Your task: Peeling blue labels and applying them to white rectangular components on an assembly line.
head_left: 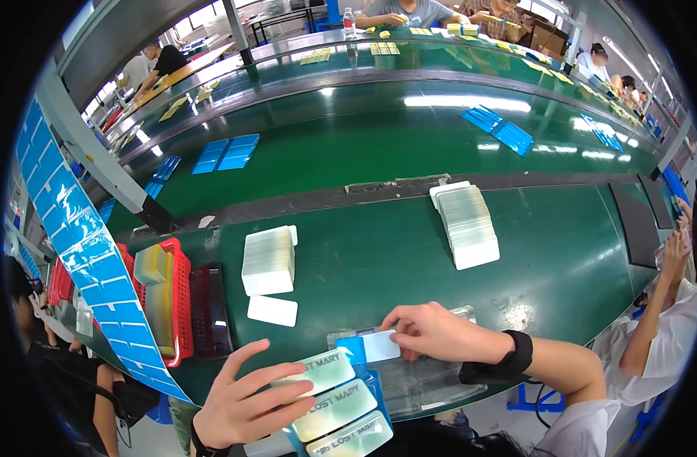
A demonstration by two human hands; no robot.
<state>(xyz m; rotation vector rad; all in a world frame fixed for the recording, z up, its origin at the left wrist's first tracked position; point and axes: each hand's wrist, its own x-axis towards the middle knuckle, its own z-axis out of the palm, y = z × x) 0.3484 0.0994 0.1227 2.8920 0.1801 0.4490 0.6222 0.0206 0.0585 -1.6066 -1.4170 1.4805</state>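
My left hand (245,400) is at the lower middle with its fingers stretched apart. Its fingertips lie over the edge of several pale green printed cards (333,411) set in a row on a blue backing sheet (375,385). With bent fingers, my right hand (432,333) pinches the right end of a small white card (382,346). That card lies against a blue piece (350,350) just above the printed cards. Beneath my right hand is a clear plastic tray (440,388), partly hidden by my wrist and the cards.
White card stacks (268,260) (466,227) lean on the green table, one single card (272,311) nearby. Left are a red basket (182,305), a dark tray (211,312) and a hanging blue sheet strip (97,251). Blue sheets (226,152) lie on the belt. Other people sit around.
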